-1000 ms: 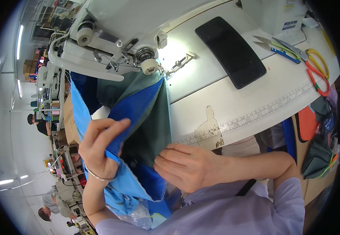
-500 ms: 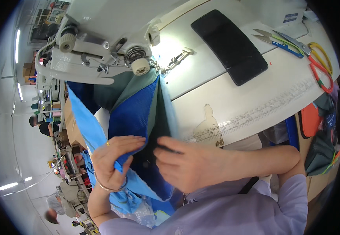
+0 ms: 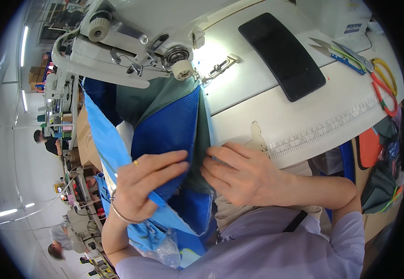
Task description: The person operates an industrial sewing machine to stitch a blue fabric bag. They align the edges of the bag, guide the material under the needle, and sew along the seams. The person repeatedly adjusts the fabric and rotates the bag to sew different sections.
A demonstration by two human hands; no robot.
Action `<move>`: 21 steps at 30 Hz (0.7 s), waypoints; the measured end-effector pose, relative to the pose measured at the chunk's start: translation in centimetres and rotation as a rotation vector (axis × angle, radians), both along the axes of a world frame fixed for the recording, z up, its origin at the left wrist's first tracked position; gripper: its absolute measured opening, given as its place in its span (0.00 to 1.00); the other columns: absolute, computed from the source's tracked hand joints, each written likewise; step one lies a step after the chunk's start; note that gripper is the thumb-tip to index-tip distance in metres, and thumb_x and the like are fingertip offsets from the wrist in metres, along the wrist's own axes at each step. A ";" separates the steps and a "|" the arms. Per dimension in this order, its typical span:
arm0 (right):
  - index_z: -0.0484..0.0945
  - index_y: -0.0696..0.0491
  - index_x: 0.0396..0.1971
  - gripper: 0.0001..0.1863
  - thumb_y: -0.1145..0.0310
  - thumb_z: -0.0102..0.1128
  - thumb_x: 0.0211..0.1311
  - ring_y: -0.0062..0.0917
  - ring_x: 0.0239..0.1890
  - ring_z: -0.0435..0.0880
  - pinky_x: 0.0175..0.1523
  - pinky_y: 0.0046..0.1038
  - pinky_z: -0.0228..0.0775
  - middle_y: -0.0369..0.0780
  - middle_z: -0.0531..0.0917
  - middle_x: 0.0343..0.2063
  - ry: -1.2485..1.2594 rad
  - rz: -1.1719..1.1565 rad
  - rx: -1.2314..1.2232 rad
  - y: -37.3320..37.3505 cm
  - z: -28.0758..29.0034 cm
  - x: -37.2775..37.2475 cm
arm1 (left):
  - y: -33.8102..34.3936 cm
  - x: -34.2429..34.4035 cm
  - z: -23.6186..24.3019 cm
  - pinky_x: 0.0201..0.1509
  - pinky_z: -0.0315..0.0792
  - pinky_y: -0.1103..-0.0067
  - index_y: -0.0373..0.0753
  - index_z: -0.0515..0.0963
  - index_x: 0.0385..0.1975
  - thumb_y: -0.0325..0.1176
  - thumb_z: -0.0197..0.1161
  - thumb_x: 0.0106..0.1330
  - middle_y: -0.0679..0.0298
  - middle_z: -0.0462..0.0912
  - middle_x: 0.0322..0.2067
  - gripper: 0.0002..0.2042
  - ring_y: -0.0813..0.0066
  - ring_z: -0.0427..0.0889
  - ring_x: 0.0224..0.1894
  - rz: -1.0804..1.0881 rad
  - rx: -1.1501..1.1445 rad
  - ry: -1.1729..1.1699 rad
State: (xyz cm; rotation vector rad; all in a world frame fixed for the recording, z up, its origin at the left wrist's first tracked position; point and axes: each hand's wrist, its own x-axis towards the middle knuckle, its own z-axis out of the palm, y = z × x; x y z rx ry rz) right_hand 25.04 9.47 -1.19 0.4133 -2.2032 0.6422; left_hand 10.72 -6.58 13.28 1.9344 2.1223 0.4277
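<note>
Blue mesh, dark green and light blue panels make up the cloth (image 3: pixel 167 123), which runs from beside the needle of the sewing machine (image 3: pixel 130 25) down across the near edge of the white table (image 3: pixel 239 114), toward the person's lap. The left hand (image 3: pixel 151 183) lies over the mesh, fingers nearly straight and close together; its thumb is hidden, so I cannot tell whether it pinches. The right hand (image 3: pixel 241 172) has its fingers bent at the green panel's right side, fingertips toward the left hand; whether they grip is unclear too.

Handling this well, I judge, means keeping both layers flat and their raw edges level, smoothing out folds before the needle, and easing the cloth without tugging, since a pull could skew it. Loose light blue folds ought to stay clear of the seam line.

Counted: two hands, one machine, one cloth of several panels. One black phone (image 3: pixel 283 58) lies on the table, back from the near edge. By the right corner are one pair of blue-handled snips (image 3: pixel 346 63) and one pair of scissors (image 3: pixel 366 64), its red handle reaching the edge. Two co-workers (image 3: pixel 50 142) sit at the far left.
</note>
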 end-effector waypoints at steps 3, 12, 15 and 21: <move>0.84 0.60 0.26 0.11 0.69 0.61 0.44 0.31 0.38 0.80 0.44 0.27 0.71 0.41 0.83 0.29 -0.003 -0.008 0.097 0.2 -0.3 0.0 | 0.3 1.0 -1.3 0.39 0.82 0.75 0.34 0.84 0.49 0.26 0.62 0.40 0.57 0.86 0.51 0.28 0.64 0.86 0.39 -0.065 -0.100 0.092; 0.84 0.63 0.31 0.13 0.69 0.62 0.48 0.38 0.49 0.84 0.55 0.35 0.77 0.49 0.86 0.40 -0.176 0.081 0.370 1.4 0.4 0.8 | -0.7 2.8 -4.7 0.35 0.82 0.73 0.33 0.83 0.50 0.30 0.66 0.57 0.56 0.87 0.47 0.20 0.62 0.86 0.36 0.052 -0.007 -0.011; 0.84 0.63 0.30 0.12 0.69 0.62 0.48 0.37 0.47 0.83 0.54 0.34 0.76 0.48 0.86 0.39 -0.169 0.095 0.333 1.4 0.8 0.7 | -0.8 -0.1 -5.1 0.38 0.82 0.74 0.29 0.81 0.52 0.33 0.63 0.66 0.51 0.88 0.42 0.18 0.57 0.89 0.38 0.079 -0.079 -0.311; 0.83 0.63 0.33 0.13 0.70 0.62 0.49 0.36 0.48 0.82 0.54 0.32 0.76 0.48 0.84 0.39 -0.172 0.117 0.314 1.3 0.9 0.4 | 2.4 1.0 -7.9 0.48 0.82 0.70 0.39 0.78 0.59 0.36 0.69 0.62 0.55 0.87 0.42 0.24 0.59 0.88 0.46 0.332 -0.350 0.218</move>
